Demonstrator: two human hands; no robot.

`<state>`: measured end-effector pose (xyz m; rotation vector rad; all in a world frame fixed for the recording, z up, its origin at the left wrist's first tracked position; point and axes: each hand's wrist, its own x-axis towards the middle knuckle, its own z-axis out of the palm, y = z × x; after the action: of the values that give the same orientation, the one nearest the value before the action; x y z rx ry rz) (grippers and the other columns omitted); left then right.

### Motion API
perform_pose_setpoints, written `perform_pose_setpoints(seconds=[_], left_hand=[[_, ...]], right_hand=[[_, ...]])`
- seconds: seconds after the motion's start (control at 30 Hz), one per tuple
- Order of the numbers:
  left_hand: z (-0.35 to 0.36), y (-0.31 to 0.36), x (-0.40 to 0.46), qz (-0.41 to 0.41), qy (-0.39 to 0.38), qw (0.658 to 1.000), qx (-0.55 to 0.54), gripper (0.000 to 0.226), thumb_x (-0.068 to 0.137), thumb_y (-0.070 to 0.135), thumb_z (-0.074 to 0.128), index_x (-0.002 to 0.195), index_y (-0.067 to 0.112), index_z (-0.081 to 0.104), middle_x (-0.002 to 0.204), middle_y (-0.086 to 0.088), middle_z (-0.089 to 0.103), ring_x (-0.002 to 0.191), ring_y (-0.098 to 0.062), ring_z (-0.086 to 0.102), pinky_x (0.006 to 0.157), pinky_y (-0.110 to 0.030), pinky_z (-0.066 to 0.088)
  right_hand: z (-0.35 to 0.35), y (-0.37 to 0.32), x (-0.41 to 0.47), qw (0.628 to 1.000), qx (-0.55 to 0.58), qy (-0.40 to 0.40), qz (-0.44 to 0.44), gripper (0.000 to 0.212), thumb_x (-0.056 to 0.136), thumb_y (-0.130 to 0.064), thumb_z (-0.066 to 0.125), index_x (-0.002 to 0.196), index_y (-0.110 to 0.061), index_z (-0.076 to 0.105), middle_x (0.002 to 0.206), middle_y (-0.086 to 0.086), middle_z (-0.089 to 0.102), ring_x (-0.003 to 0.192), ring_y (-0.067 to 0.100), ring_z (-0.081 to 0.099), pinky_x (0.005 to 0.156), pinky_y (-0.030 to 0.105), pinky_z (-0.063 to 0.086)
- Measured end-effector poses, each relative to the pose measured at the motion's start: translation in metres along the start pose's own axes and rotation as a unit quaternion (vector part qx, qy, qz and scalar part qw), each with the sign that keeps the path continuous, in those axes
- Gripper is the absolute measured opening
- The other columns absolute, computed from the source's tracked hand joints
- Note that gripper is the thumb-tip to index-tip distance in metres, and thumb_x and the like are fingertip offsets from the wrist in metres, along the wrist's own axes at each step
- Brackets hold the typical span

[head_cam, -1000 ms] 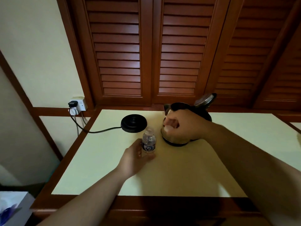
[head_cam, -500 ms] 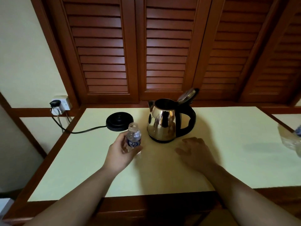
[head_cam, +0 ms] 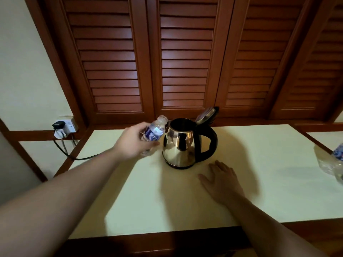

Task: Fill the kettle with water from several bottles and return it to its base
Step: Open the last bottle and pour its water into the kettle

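We see the left hand (head_cam: pixel 134 143) gripping a small bottle (head_cam: pixel 153 132) just left of the kettle (head_cam: pixel 181 145), tipped so its open neck points up toward the kettle's open top. The right hand (head_cam: pixel 221 180) lies flat and spread on the counter (head_cam: pixel 269 164), in front of the kettle

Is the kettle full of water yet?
Not yet. The kettle stands on the table, lid open. The left hand tips an uncapped bottle toward it; the right hand rests flat. Pouring and returning it to its base remain.
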<state>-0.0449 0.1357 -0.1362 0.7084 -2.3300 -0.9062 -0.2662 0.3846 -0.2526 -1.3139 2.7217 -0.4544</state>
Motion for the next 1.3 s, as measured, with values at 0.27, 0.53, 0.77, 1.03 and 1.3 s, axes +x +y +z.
perform_pose_setpoints(seconds=[0.27, 0.53, 0.77, 1.03, 1.3], left_hand=[[-0.03, 0.034, 0.047, 0.065, -0.096, 0.955, 0.273, 0.056, 0.076, 0.036, 0.084, 0.129, 0.031, 0.065, 0.097, 0.012, 0.068, 0.084, -0.014, 0.066, 0.075, -0.032, 0.051], [-0.052, 0.063, 0.072, 0.111, -0.124, 0.903, 0.396, 0.058, 0.076, 0.042, 0.081, 0.13, 0.036, 0.062, 0.113, 0.002, 0.067, 0.107, -0.024, 0.062, 0.089, -0.043, 0.055], [-0.063, 0.08, 0.083, 0.139, -0.131, 0.867, 0.461, 0.066, 0.078, 0.045, 0.081, 0.139, 0.038, 0.056, 0.122, 0.001, 0.064, 0.112, -0.025, 0.061, 0.084, -0.037, 0.051], [-0.065, 0.092, 0.089, 0.148, -0.147, 0.844, 0.494, 0.06, 0.083, 0.043, 0.079, 0.137, 0.033, 0.056, 0.108, 0.007, 0.051, 0.096, -0.014, 0.048, 0.074, -0.033, 0.043], [-0.066, 0.103, 0.091, 0.163, -0.16, 0.822, 0.521, 0.055, 0.08, 0.043, 0.08, 0.131, 0.033, 0.06, 0.105, 0.004, 0.054, 0.093, -0.016, 0.05, 0.07, -0.034, 0.047]], right_hand=[[-0.001, 0.003, -0.001, 1.0, 0.01, 0.0, -0.012, 0.094, 0.086, -0.084, 0.03, 0.157, -0.024, 0.039, 0.168, 0.002, 0.028, 0.155, 0.021, 0.021, 0.128, 0.042, 0.014], [-0.001, 0.002, -0.002, 1.0, 0.02, 0.003, -0.008, 0.092, 0.086, -0.084, 0.033, 0.156, -0.025, 0.04, 0.168, 0.001, 0.029, 0.155, 0.02, 0.02, 0.129, 0.042, 0.012], [-0.003, 0.002, -0.003, 1.0, 0.027, 0.009, -0.01, 0.083, 0.091, -0.078, 0.039, 0.155, -0.025, 0.042, 0.167, 0.001, 0.031, 0.155, 0.02, 0.022, 0.128, 0.042, 0.014], [-0.005, 0.0, -0.004, 0.999, 0.037, 0.013, -0.006, 0.081, 0.092, -0.075, 0.044, 0.155, -0.024, 0.043, 0.167, 0.001, 0.031, 0.154, 0.02, 0.022, 0.128, 0.042, 0.014], [-0.003, 0.001, -0.002, 0.999, 0.05, 0.012, 0.0, 0.081, 0.092, -0.075, 0.044, 0.155, -0.026, 0.042, 0.167, 0.0, 0.03, 0.155, 0.018, 0.019, 0.128, 0.04, 0.01]])
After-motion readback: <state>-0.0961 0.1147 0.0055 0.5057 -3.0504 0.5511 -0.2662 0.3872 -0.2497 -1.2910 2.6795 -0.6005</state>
